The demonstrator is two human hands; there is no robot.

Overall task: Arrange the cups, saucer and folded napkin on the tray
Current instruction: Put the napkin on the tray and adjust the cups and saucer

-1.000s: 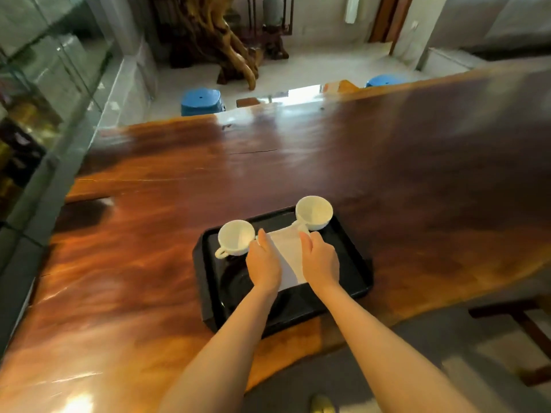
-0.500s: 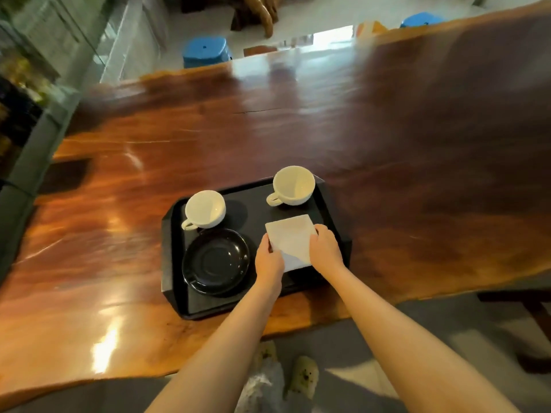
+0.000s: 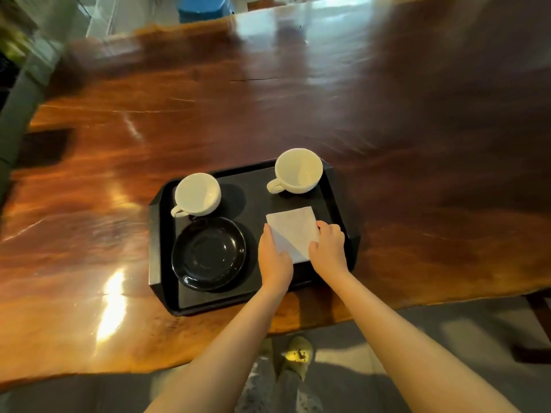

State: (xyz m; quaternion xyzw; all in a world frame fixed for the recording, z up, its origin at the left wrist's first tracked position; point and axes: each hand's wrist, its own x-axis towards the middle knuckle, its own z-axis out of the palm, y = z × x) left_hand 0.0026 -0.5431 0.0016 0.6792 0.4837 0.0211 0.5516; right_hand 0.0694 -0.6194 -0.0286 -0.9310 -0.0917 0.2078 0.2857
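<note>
Black rectangular tray (image 3: 162,248) with cut corners, set near the front edge of a polished reddish-brown wooden counter (image 3: 387,129). Contents: a white cup (image 3: 197,193) in the far left corner, upright, handle pointing near-left; a second white cup (image 3: 298,170) in the far right corner, upright, handle pointing left; a glossy black saucer (image 3: 208,253) in the near left part, just beside the left cup's handle and bearing nothing; a white folded napkin (image 3: 293,231), squarish, lying flat in the near right part of the tray, apart from the right cup. Left hand (image 3: 274,259) rests palm down at the napkin's left edge, fingers (image 3: 266,234) together and flat along that edge; whether they pinch the napkin cannot be told. Right hand (image 3: 328,248) sits at the napkin's right edge and near right corner, fingers curled and narrow, touching the napkin; a firm hold cannot be confirmed. Both forearms bare, reaching in from the near side. Beyond the counter's far edge, a blue stool (image 3: 205,5). Below the near edge, grey floor and a yellowish slipper (image 3: 298,351), blurred.
</note>
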